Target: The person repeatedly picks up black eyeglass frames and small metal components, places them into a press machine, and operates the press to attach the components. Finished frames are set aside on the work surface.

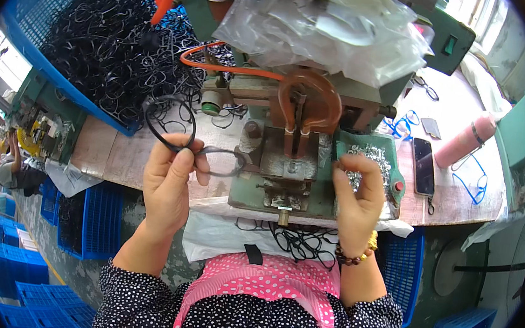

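Note:
In my left hand (pixel 170 177) is a black eyeglass frame (pixel 151 125), gripped near its bridge between thumb and fingers. It is tilted, left of the machine's metal block (pixel 288 165). My right hand (pixel 360 197) is raised over the near edge of a green tray (pixel 348 140) of small shiny metal pieces (pixel 372 157). Its thumb and index finger are pinched together; anything between them is too small to make out. Two copper prongs (pixel 295 143) come down onto the metal block from a looped copper tube (pixel 333 104), between my hands.
A blue crate (pixel 72 89) piled with black frames (pixel 115 40) stands at the back left. Several more black frames (pixel 305 242) lie on my lap. On the right are a phone (pixel 423 167), a pink bottle (pixel 466 140) and blue frames (pixel 479 187). Plastic bags (pixel 328 30) cover the machine's top.

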Tool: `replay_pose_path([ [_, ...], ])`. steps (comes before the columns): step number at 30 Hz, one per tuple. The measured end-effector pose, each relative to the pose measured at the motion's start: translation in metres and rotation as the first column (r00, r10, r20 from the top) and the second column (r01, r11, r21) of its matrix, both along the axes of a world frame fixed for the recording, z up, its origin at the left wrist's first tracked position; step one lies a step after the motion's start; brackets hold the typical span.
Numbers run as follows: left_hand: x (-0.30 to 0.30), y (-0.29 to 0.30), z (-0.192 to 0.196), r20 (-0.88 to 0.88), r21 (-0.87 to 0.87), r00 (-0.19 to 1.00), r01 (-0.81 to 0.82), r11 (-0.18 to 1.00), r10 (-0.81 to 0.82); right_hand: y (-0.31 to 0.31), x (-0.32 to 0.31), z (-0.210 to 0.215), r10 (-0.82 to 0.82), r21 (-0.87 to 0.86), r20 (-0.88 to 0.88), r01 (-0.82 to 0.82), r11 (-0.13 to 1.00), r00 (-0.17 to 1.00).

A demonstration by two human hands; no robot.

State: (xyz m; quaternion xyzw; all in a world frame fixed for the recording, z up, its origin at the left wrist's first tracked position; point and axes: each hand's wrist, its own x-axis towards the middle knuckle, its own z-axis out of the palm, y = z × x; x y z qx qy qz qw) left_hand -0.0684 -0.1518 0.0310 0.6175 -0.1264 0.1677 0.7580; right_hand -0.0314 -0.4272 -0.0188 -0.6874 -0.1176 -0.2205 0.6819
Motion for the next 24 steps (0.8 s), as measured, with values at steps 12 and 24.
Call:
replay_pose_path([
  [12, 0.036, -0.034, 0.024, 0.192, -0.031, 0.975, -0.112, 0.993, 0.116, 0.052, 0.004, 0.015, 0.161, 0.085, -0.007, -0.160, 0.984, 0.987],
  [24, 0.032, -0.033, 0.027, 0.162, 0.016, 0.978, -0.137, 0.990, 0.132, 0.051, 0.003, 0.019, 0.228, 0.185, -0.106, -0.206, 0.961, 0.968],
])
